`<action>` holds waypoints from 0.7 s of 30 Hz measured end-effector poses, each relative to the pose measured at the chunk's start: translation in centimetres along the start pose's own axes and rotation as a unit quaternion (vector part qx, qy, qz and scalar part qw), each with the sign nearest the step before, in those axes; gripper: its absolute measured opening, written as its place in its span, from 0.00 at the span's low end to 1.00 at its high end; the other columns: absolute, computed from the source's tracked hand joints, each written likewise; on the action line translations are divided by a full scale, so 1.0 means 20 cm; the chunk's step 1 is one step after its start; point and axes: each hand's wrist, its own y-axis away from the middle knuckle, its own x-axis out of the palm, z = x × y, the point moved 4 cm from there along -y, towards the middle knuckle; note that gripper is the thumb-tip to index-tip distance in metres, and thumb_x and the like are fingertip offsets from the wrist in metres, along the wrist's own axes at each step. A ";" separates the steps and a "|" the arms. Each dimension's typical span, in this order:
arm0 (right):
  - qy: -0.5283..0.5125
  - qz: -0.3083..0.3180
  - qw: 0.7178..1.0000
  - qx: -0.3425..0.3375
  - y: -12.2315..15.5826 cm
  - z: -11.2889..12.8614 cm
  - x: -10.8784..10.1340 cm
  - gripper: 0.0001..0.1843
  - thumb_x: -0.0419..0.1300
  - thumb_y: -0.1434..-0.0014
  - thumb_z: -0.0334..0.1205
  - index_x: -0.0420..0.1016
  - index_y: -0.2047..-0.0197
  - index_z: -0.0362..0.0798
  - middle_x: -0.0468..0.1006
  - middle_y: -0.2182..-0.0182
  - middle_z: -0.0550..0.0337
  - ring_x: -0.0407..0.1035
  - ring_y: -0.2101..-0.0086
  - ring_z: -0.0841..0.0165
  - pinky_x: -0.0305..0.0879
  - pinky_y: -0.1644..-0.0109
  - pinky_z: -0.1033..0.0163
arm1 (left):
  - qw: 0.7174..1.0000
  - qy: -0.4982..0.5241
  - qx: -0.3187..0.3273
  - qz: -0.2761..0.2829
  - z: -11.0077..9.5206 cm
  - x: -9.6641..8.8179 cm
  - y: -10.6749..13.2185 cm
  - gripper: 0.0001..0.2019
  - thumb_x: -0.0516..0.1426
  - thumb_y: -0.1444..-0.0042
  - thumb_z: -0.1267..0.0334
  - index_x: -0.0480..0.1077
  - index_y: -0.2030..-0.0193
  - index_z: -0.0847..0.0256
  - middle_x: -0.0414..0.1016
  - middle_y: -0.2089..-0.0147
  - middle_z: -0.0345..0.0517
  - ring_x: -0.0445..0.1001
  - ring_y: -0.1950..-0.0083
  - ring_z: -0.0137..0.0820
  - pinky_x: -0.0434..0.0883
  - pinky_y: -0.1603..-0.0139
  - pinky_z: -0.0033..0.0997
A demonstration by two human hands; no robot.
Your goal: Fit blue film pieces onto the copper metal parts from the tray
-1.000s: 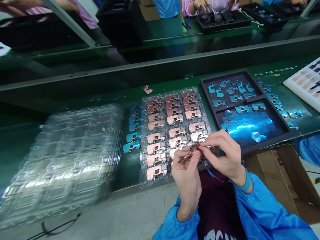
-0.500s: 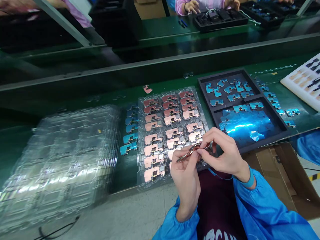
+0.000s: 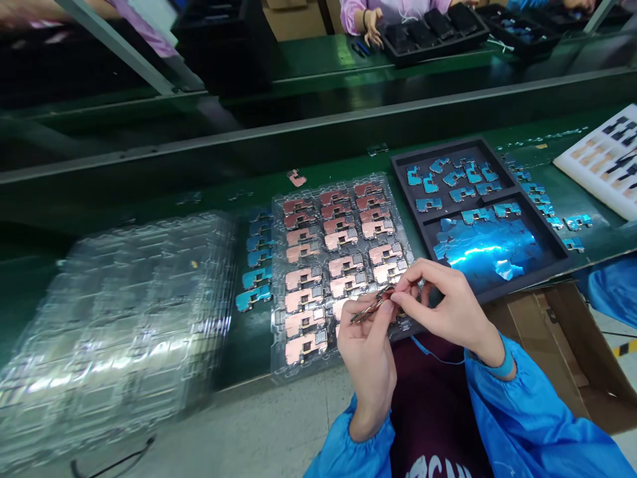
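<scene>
A small circuit board (image 3: 367,311), seen nearly edge-on, is pinched between the thumb and fingers of my left hand (image 3: 369,355). My right hand (image 3: 448,302) has its thumb and index finger pressed together at the board's right end; what lies between those fingertips is mostly hidden. Both hands hover over the lower right part of a clear plastic tray (image 3: 277,332). Rows of pink-faced circuit boards (image 3: 304,346) lie in its pockets, some covered by my hands.
Blue-filmed boards (image 3: 253,297) line the tray's left side, beside stacked clear trays (image 3: 134,299). On the right, a black tray (image 3: 419,229) holds blue boards and peeled blue film (image 3: 478,255). A single pink board (image 3: 297,177) lies behind. Across the bench, a co-worker's hand (image 3: 372,28) shows.
My right fingertips have shifted slightly left along the board, and the other fingers look more spread. The view has moved a little. Across the bench, the co-worker's hand has lowered and the black tray there has shifted.
</scene>
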 end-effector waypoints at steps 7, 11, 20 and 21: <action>0.038 0.032 0.999 -0.003 -0.02 -0.01 -0.04 0.07 0.67 0.29 0.39 0.74 0.60 0.50 0.76 0.64 0.62 0.72 0.65 0.70 0.68 0.69 0.67 | 1.000 -0.003 -0.023 0.019 -0.01 0.01 0.01 0.18 0.79 0.51 0.59 0.75 0.64 0.60 0.84 0.62 0.41 0.84 0.59 0.30 0.81 0.51 0.29; -0.052 0.016 0.995 0.084 0.00 -0.06 -0.03 0.09 0.66 0.29 0.44 0.74 0.59 0.50 0.76 0.63 0.61 0.72 0.67 0.71 0.70 0.71 0.68 | 0.997 0.024 -0.066 0.028 -0.01 0.02 0.01 0.19 0.80 0.53 0.58 0.79 0.60 0.61 0.86 0.60 0.44 0.86 0.58 0.32 0.82 0.52 0.28; -0.047 -0.048 0.997 0.042 0.04 -0.06 0.00 0.04 0.68 0.32 0.39 0.82 0.60 0.50 0.78 0.64 0.59 0.72 0.66 0.69 0.69 0.70 0.67 | 0.993 0.040 -0.098 0.043 0.00 0.05 0.01 0.16 0.78 0.51 0.62 0.79 0.61 0.61 0.87 0.59 0.45 0.86 0.56 0.34 0.83 0.50 0.31; -0.039 -0.060 0.997 0.029 0.04 -0.05 0.00 0.04 0.68 0.32 0.37 0.81 0.62 0.50 0.77 0.65 0.59 0.72 0.67 0.70 0.69 0.70 0.67 | 0.994 0.035 -0.089 0.043 0.00 0.05 0.01 0.17 0.78 0.51 0.62 0.79 0.61 0.61 0.86 0.59 0.45 0.86 0.56 0.34 0.83 0.49 0.32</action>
